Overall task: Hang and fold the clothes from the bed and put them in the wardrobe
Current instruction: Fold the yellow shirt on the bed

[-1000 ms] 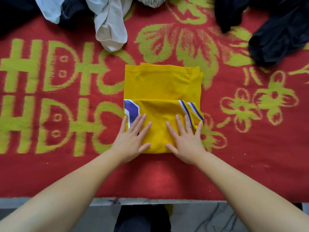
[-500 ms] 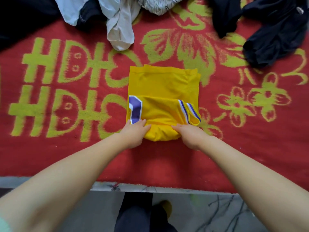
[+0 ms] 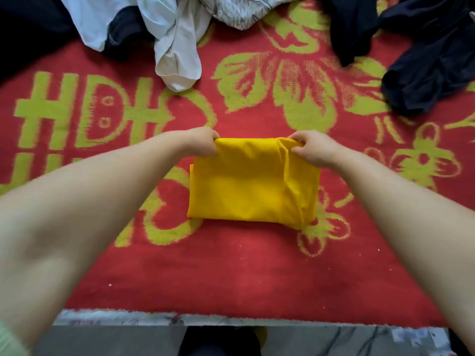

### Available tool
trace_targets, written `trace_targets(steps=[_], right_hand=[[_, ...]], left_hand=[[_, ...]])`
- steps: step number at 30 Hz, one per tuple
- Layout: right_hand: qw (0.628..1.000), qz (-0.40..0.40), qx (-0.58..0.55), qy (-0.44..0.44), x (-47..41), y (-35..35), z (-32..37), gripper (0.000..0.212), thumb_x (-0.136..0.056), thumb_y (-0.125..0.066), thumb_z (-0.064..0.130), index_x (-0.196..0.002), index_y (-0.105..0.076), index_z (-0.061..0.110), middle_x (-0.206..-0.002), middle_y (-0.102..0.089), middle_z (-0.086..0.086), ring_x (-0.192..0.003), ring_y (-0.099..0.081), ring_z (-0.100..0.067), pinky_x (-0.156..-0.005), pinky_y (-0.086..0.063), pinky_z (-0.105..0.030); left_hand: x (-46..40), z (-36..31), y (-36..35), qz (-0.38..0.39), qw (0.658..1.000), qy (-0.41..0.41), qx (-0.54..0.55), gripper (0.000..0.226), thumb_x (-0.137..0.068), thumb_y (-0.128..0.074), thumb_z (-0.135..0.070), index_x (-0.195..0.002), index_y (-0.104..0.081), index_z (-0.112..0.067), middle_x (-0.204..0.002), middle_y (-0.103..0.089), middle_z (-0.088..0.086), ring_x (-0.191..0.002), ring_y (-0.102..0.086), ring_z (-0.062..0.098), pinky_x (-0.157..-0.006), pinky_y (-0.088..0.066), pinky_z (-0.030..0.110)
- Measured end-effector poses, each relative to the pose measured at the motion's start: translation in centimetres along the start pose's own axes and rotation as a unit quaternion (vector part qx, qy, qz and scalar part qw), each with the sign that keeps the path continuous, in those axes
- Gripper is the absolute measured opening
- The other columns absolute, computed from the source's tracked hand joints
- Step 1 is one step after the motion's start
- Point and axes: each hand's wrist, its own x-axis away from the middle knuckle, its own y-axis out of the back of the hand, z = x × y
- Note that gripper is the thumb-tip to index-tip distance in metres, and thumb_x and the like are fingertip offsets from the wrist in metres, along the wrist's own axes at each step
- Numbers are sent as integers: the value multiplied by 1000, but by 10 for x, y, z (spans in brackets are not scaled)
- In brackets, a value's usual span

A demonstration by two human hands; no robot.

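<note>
1. Two hands grasp one folded garment in the head view. The left hand (image 3: 203,142) has its fingers curled tight over the far left corner of the yellow jersey (image 3: 246,186), knuckles up.
2. The right hand (image 3: 312,147) pinches the far right corner of that jersey, thumb and curled fingers gathering a small bunch of cloth, with creases running from it along the right side.
3. The yellow jersey lies as a compact plain rectangle on the red bedspread (image 3: 231,273), about midway across it and nearer its front edge than the heap of clothes at the far edge. Its near edge rests flat on the spread; whether the far edge is lifted clear cannot be told.
4. At the far edge of the bedspread lie a white garment (image 3: 177,55), a patterned grey-white piece (image 3: 239,9) just beside it, and dark clothes (image 3: 426,73) towards the far right corner. More dark cloth (image 3: 28,29) fills the far left corner.
5. Against half a second ago: then both hands gripped the near edge of the jersey, and the purple and white stripes showed on top. Now the near half is folded over to the far side, the stripes are covered, the bundle is about half as deep, and the hands sit at its far corners.
</note>
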Motion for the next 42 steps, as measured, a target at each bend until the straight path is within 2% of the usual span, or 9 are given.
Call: trace_targets(steps=[3, 7, 10, 18, 25, 28, 31, 34, 42], right_hand=[[992, -96, 42, -66, -15, -38, 0, 52, -100, -42, 26, -150, -27, 19, -155, -29, -8, -142, -25, -29, -113, -20, -57], [953, -218, 196, 80, -5, -96, 21, 53, -98, -40, 32, -149, -31, 21, -160, -18, -4, -148, -9, -26, -107, 1, -70], [935, -204, 252, 144, 1, -131, 21, 51, -93, -50, 36, -142, -45, 23, -156, -29, -4, -145, -22, -30, -103, -3, -72], [967, -143, 189, -89, 2, -109, -66, 58, -97, -10, 51, -150, 7, 38, -161, 9, 5, -148, 9, -26, -105, 6, -73], [926, -164, 257, 221, 38, -126, -26, 88, -73, -62, 42, -151, -25, 26, -159, -18, -10, -145, -12, -38, -99, -12, -78], [934, -87, 295, 183, 53, -159, -32, 108, -69, -70, 48, -150, 2, 37, -160, 6, -4, -145, 7, -40, -98, -3, -79], [951, -94, 276, 101, 45, -164, -37, 114, -78, -67, 46, -139, 30, 41, -151, 34, 2, -141, 26, -38, -100, 0, -77], [955, -89, 279, 56, 35, -151, -30, 104, -90, -57, 18, -139, 31, 42, -153, 33, 5, -144, 19, -40, -104, -11, -72], [971, -109, 198, 76, 54, -49, 19, 68, -92, -41, -1, -150, -24, 30, -156, -26, -6, -126, -48, -32, -87, -47, -40]], left_hand=[[-23, 1, -31, -102, 991, 63, -58, 63, -92, -48, -23, -150, -23, -17, -152, -28, 17, -139, -28, 32, -110, -26, 51], [-17, -9, -86, -317, 928, -95, -172, 63, -94, -28, -37, -152, -15, -17, -160, -11, 6, -148, -9, 21, -114, -2, 59], [-14, -5, -123, -303, 923, -131, -198, 62, -95, -25, -42, -152, -15, -19, -160, -12, 4, -147, -11, 19, -113, -3, 60], [-22, 53, -124, -277, 948, -47, -149, 64, -95, -7, -57, -148, 13, -27, -156, 20, -6, -142, 21, 5, -112, 11, 58], [23, 33, -156, -284, 899, -243, -229, 88, -81, -45, -59, -151, -17, -14, -158, -13, 16, -147, -11, 26, -109, -13, 69], [32, 36, -175, -238, 921, -194, -241, 103, -67, -70, -50, -150, -21, -13, -156, -18, 19, -144, -17, 32, -106, -20, 70], [22, 30, -176, -227, 933, -150, -237, 103, -79, -66, -37, -149, 8, -22, -157, 10, 15, -145, 8, 33, -108, -5, 68], [9, 18, -162, -201, 938, -112, -258, 85, -94, -41, -15, -146, 24, -30, -153, 31, 7, -143, 21, 34, -108, 1, 67], [53, -12, -64, -182, 957, -58, -221, 70, -95, -38, 1, -152, -9, -27, -159, -13, 4, -143, -20, 35, -97, -42, 49]])
